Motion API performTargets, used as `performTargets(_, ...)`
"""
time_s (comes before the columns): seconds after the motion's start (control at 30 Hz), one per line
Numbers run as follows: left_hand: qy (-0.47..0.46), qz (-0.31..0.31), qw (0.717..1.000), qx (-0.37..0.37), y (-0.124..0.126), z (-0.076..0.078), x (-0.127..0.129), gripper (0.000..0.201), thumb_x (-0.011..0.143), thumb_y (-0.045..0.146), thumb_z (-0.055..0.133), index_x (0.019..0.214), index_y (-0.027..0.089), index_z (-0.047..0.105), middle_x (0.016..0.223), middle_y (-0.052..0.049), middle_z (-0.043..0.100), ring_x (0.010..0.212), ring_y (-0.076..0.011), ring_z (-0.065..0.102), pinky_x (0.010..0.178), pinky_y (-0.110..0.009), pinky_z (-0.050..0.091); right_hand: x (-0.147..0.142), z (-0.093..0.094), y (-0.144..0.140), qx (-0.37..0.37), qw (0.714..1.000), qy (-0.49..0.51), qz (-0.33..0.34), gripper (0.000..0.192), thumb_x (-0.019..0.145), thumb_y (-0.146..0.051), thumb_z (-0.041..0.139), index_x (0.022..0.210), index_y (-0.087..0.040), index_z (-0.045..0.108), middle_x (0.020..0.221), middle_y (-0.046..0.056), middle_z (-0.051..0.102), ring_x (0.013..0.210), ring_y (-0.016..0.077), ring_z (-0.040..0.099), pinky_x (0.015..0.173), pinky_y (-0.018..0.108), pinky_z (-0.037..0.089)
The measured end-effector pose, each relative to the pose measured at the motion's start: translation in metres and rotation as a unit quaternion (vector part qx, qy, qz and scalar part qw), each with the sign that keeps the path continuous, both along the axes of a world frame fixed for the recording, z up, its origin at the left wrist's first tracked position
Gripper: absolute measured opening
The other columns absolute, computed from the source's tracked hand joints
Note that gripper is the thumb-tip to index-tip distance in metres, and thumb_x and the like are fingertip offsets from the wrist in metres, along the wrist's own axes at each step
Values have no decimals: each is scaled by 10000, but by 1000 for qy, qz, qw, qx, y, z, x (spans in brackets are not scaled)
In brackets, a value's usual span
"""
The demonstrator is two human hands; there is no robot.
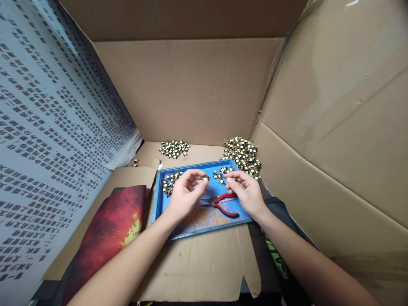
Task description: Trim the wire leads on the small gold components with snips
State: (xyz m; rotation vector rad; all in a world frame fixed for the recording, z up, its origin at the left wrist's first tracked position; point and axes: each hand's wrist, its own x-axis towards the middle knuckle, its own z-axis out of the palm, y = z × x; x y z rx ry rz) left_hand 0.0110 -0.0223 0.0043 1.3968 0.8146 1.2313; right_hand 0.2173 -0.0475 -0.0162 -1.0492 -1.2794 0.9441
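Observation:
My left hand point(186, 191) pinches a small yellow-and-black component point(205, 178) between thumb and fingers over the blue tray point(165, 204). A little to its right, my right hand point(245, 191) hovers over the tray with its fingertips at a small cluster of the same components point(220, 172); whether it grips one I cannot tell. Red-handled pliers point(223, 204) lie on the tray between and below the two hands. A second small group of components point(168, 182) sits at the tray's left end.
Two heaps of the components lie behind the tray: a smaller heap point(174, 148) at the back left, a larger heap point(244, 155) at the back right. Cardboard walls point(197, 89) enclose the space. A printed sheet point(47, 127) covers the left wall; a red mat point(111, 225) lies left.

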Motion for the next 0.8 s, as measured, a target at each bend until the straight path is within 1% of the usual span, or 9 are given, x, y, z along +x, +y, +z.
performTargets(0.03, -20, 7, 999, -24, 4, 1, -2, 335, 835, 350, 823, 1067, 157, 677, 874, -46, 720, 726, -133, 672, 666, -245, 554, 4, 1, 2, 20, 999, -42, -20, 232, 940, -421, 682, 1010, -206, 738, 839, 40, 727, 686, 163, 639, 648, 299, 541)
performTargets(0.1, -45, 10, 997, -65, 10, 2, -5, 373, 812, 350, 841, 1088, 146, 695, 869, -44, 715, 677, -113, 640, 642, -239, 533, 11, 4, 5, 56, 983, -174, -25, 169, 957, -333, 657, 1020, -213, 758, 920, 60, 741, 782, 193, 652, 739, 339, 534)
performTargets(0.2, -70, 12, 992, -106, 16, 2, -9, 372, 791, 342, 858, 1080, 140, 739, 896, -54, 726, 655, -95, 608, 638, -239, 514, 19, 6, 7, 96, 924, -371, 5, 139, 938, -230, 669, 1027, -227, 776, 993, 74, 746, 942, 243, 647, 898, 413, 487)
performTargets(0.27, -77, 15, 990, -117, 16, 2, -9, 365, 785, 344, 864, 1072, 144, 759, 921, -60, 738, 656, -91, 603, 640, -239, 510, 23, 9, 6, 108, 892, -438, 29, 110, 907, -184, 691, 974, -220, 771, 973, 67, 741, 959, 245, 634, 922, 415, 460)
performTargets(0.4, -35, 12, 995, -89, 11, 3, -7, 368, 798, 377, 857, 1073, 146, 778, 928, -81, 771, 656, -107, 626, 651, -259, 536, 27, 15, 2, 74, 857, -494, 124, 115, 868, -132, 693, 810, -220, 739, 779, 15, 704, 778, 191, 618, 737, 311, 432)
performTargets(0.47, -15, 4, 998, -64, 7, 4, -6, 375, 799, 393, 856, 1069, 144, 782, 917, -91, 783, 689, -135, 663, 670, -279, 564, 27, 15, 0, 60, 844, -519, 124, 118, 856, -128, 700, 819, -230, 745, 819, 15, 735, 793, 196, 642, 717, 305, 416)
performTargets(0.53, -5, -6, 999, -44, 3, 4, -5, 381, 799, 397, 858, 1075, 146, 786, 927, -98, 794, 751, -166, 707, 707, -299, 592, 25, 14, -1, 60, 834, -538, 106, 99, 854, -150, 718, 844, -239, 759, 884, 23, 765, 846, 216, 671, 740, 316, 420)
performTargets(0.63, 7, -18, 1000, -22, -1, 2, -4, 378, 798, 381, 860, 1090, 151, 789, 965, -108, 804, 840, -199, 745, 767, -320, 618, 21, 12, -2, 65, 817, -563, 104, 63, 869, -211, 736, 861, -253, 783, 891, 33, 784, 862, 233, 694, 767, 332, 426)
performTargets(0.8, 25, -23, 999, 5, -3, -1, -2, 355, 809, 362, 848, 1091, 154, 795, 948, -99, 808, 831, -196, 754, 795, -325, 629, 15, 12, -4, 55, 789, -602, 111, 144, 876, -140, 663, 826, -232, 761, 844, 44, 775, 817, 223, 689, 740, 323, 394)
